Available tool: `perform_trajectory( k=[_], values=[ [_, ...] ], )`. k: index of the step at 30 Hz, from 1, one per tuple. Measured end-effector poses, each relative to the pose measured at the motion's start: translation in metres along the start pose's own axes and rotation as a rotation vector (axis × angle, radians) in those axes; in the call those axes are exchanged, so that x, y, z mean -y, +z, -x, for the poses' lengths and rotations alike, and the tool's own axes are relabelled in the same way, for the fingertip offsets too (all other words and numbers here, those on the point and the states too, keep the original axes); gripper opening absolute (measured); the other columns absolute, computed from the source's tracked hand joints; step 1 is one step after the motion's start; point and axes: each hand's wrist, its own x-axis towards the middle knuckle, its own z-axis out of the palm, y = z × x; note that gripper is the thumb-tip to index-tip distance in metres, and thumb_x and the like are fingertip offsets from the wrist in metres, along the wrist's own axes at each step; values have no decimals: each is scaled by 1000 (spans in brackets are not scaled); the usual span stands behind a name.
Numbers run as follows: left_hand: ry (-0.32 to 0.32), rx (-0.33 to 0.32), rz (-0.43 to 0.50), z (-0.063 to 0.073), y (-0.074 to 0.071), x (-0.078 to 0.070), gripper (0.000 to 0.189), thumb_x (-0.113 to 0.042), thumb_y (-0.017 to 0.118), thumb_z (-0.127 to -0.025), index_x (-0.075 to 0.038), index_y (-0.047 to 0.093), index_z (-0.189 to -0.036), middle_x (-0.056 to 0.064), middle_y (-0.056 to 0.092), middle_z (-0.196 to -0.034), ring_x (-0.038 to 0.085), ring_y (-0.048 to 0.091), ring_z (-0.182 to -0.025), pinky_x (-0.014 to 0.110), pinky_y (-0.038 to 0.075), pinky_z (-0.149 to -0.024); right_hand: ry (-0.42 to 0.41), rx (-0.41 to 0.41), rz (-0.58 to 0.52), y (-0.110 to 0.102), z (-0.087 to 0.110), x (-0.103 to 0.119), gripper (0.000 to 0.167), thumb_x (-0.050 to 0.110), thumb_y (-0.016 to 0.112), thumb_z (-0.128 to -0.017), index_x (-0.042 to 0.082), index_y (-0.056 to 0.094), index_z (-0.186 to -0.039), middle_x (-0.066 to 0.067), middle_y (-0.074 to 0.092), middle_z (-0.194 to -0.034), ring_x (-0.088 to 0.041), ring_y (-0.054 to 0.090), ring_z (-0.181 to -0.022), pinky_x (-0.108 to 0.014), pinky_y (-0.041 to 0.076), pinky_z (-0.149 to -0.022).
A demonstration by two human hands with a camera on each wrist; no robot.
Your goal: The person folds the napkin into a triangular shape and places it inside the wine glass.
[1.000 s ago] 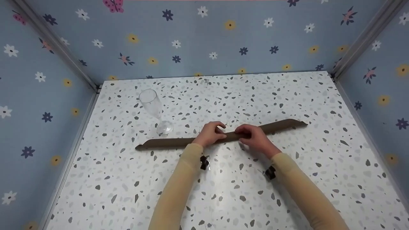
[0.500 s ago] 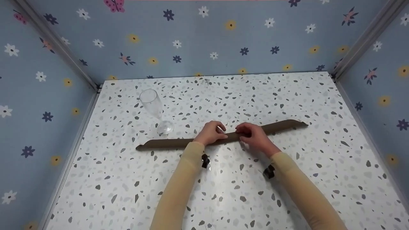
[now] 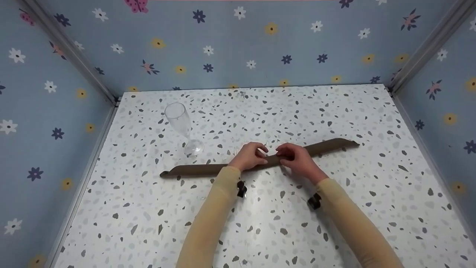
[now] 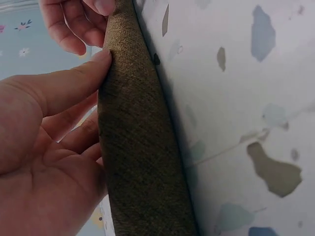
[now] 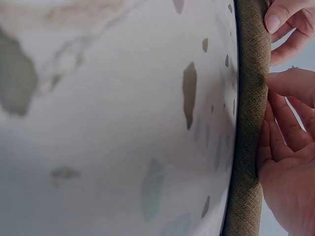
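Observation:
A brown woven cloth (image 3: 202, 169), rolled into a long narrow strip with pointed ends, lies across the table and bends slightly near its middle. My left hand (image 3: 248, 157) pinches the roll just left of centre. In the left wrist view its thumb (image 4: 81, 81) presses the near face, while the fingers go behind the cloth. Close beside it, my right hand (image 3: 297, 159) pinches the roll right of centre. The right wrist view has that thumb (image 5: 293, 84) on the cloth's edge and the fingers curled behind, partly hidden.
A clear stemmed glass (image 3: 180, 121) stands behind the left part of the roll, its foot (image 3: 194, 148) a short way from the cloth. The white speckled table (image 3: 279, 238) is bounded by blue flowered walls (image 3: 238, 41) at the back and both sides.
The roll's left part has shifted slightly towards me, widening its gap to the glass foot. Both hands keep their hold at nearly the same spots. The head view has drifted a little.

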Motion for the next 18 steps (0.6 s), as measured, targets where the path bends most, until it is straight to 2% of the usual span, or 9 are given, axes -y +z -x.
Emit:
perform_trajectory(
  k=[5,12,18],
  values=[
    [24,-1,35,2,2,4,39,-1,76,-79,-5,64,-116,11,69,-101,19,64,-95,28,48,-86,6,-6,-22,2,1,0,41,-8,70,-79,8,63,-116,-6,67,-105,-21,60,-102,-36,46,-93],
    [57,-2,74,3,6,7,37,8,69,-79,-5,66,-113,9,68,-103,17,64,-96,28,48,-87,-2,-9,-32,2,3,-2,39,-9,71,-78,7,64,-113,-5,67,-103,-20,60,-101,-36,46,-93],
    [93,-2,69,2,9,6,33,11,66,-79,-5,66,-107,8,68,-100,17,64,-94,28,48,-85,-25,4,-16,-2,14,28,35,-12,68,-79,-4,62,-113,-18,65,-107,-33,58,-105,-46,43,-95]
  ],
)
